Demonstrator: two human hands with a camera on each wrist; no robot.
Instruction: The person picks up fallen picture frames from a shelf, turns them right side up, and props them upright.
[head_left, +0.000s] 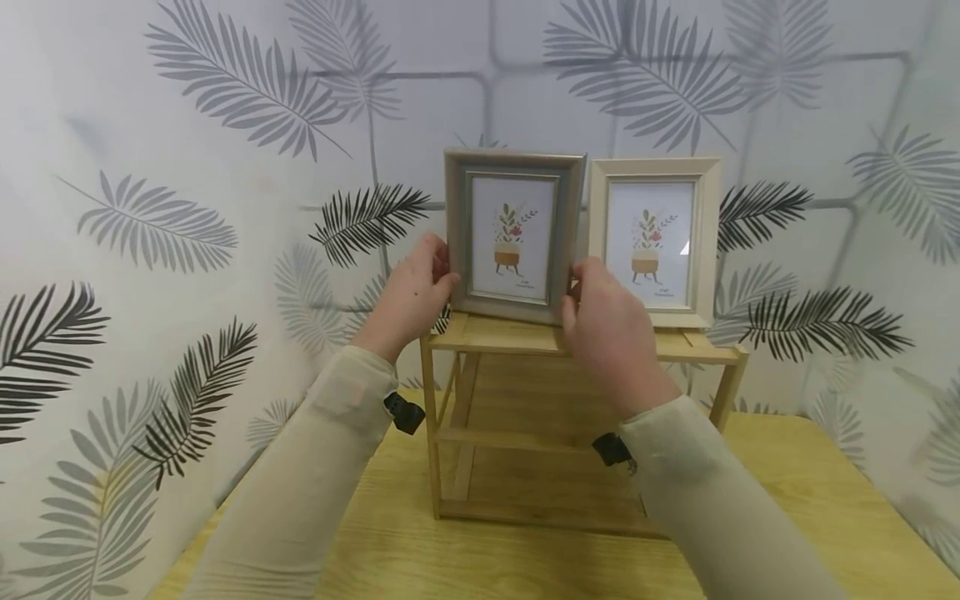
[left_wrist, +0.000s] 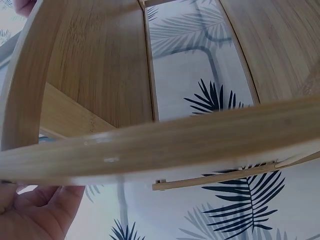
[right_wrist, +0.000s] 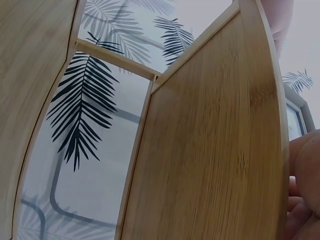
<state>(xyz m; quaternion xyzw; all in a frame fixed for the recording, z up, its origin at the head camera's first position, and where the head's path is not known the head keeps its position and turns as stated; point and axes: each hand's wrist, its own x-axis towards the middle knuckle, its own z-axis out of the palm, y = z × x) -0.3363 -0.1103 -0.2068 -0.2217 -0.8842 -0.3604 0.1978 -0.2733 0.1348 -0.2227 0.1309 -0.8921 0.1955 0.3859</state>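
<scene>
A grey-brown picture frame (head_left: 513,237) with a plant print stands at the left on top of a wooden shelf rack (head_left: 495,333), leaning slightly back. My left hand (head_left: 412,296) holds its left edge, thumb at the front. At the lower right edge, my right hand (head_left: 611,337) grips the same frame and overlaps the neighbouring one. That second picture frame (head_left: 652,242), cream with the same print, stands close on the right. In the left wrist view my left hand (left_wrist: 42,212) shows behind the rack's post; the right wrist view catches my right hand (right_wrist: 305,185) beside a board.
The rack has lower shelves (head_left: 540,437) under my forearms and stands on a yellow wood-grain table (head_left: 420,558). Behind it rises a wall (head_left: 465,100) covered in leaf-patterned paper. Dark straps (head_left: 405,412) sit on both wrists.
</scene>
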